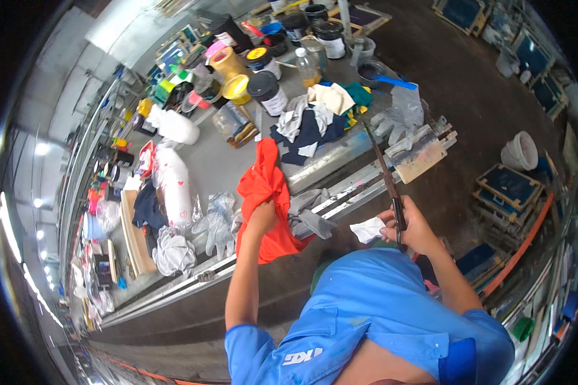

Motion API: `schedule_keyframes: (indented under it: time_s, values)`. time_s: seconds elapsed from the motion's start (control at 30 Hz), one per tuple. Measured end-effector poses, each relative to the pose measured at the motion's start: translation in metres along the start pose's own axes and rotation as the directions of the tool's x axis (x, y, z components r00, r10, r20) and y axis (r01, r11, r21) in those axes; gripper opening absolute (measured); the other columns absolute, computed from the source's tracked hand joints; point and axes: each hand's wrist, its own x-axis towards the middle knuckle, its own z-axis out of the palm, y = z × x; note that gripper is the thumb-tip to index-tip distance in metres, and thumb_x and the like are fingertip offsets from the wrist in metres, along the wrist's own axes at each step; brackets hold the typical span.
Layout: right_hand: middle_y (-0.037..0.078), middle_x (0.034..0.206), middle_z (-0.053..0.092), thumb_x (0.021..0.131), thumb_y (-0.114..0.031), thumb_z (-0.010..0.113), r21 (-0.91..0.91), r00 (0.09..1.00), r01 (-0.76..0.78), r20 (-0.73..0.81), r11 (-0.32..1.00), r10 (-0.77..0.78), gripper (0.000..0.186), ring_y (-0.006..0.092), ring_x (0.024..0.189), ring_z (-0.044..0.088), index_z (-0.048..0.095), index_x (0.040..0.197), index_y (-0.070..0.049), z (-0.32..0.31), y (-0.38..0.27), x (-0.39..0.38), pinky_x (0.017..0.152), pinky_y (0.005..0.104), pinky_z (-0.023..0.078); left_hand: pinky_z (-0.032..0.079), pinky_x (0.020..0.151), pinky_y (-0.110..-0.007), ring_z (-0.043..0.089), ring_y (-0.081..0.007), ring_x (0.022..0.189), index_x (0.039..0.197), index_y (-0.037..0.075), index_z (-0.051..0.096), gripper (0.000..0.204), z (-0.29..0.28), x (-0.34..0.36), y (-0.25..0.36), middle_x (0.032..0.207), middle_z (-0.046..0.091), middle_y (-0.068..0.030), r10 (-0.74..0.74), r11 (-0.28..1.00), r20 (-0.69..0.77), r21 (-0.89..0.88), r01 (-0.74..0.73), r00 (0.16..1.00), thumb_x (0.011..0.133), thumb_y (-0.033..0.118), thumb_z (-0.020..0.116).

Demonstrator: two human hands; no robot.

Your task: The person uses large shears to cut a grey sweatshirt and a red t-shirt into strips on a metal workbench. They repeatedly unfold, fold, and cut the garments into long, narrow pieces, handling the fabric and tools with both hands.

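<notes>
My left hand (262, 218) is closed on a bright red cloth (267, 173), which drapes over the table's near edge. Held out to the right, my right hand (419, 227) grips a long, thin, dark strip-like tool (390, 179), seen nearly edge-on, so its kind is unclear. Between the fingers of that same hand a crumpled white scrap (367, 230) sticks out. Beside the red cloth lie a grey rag (311, 215) and a pale grey glove (218, 228). Dark and white rags (311, 125) are heaped farther back on the table.
Ink tubs, such as a black-lidded one (268, 93), crowd the table's back. A blue spatula (395, 81) rests across a dark bowl (370, 72). Metal rails (356, 192) run along the near edge. Framed screens (510, 186) and a white bucket (519, 151) stand at right.
</notes>
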Motion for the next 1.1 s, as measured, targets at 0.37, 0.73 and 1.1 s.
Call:
schedule_keyframes:
  time_s: [0.37, 0.73, 1.1]
  values:
    - [0.010, 0.097, 0.064, 0.079, 0.000, 0.075, -0.002, 0.984, 0.165, -0.062, 0.986, -0.165, 0.056, 0.0125, 0.086, 0.063, 0.036, 0.118, -0.004, 0.049, 0.030, 0.039, 0.074, 0.0259, 0.052, 0.047, 0.087, -0.024, 0.057, -0.0130, 0.107, 0.130, 0.000, 0.057, 0.034, 0.006, -0.089, 0.170, 0.123, 0.061, -0.0122, 0.235, 0.164, -0.398, -0.883, -0.440, 0.887, 0.098, 0.010, 0.054]
    - [0.003, 0.085, 0.063, 0.076, 0.000, 0.072, -0.328, 0.878, 0.204, -0.356, 0.923, -0.320, 0.049, 0.0099, 0.076, 0.060, 0.039, 0.112, -0.004, 0.063, 0.011, 0.036, 0.069, 0.0260, 0.049, 0.052, 0.083, -0.031, 0.063, -0.0142, 0.094, 0.114, -0.001, 0.064, 0.023, -0.006, -0.091, 0.161, 0.104, 0.066, -0.0101, 0.321, -0.600, -0.020, -0.778, 0.187, 0.947, 0.093, 0.007, 0.060]
    - [0.005, 0.086, 0.063, 0.072, 0.005, 0.067, -0.076, 0.888, 0.144, -0.431, 0.987, -0.162, 0.053, 0.0114, 0.076, 0.058, 0.042, 0.117, -0.002, 0.045, 0.026, -0.006, 0.070, 0.0267, 0.045, 0.051, 0.082, -0.027, 0.062, -0.0130, 0.090, 0.138, 0.001, 0.048, 0.061, -0.021, -0.066, 0.180, 0.101, 0.067, -0.0105, 0.585, -0.182, -0.207, -0.976, -0.123, 0.784, 0.081, -0.009, 0.070]
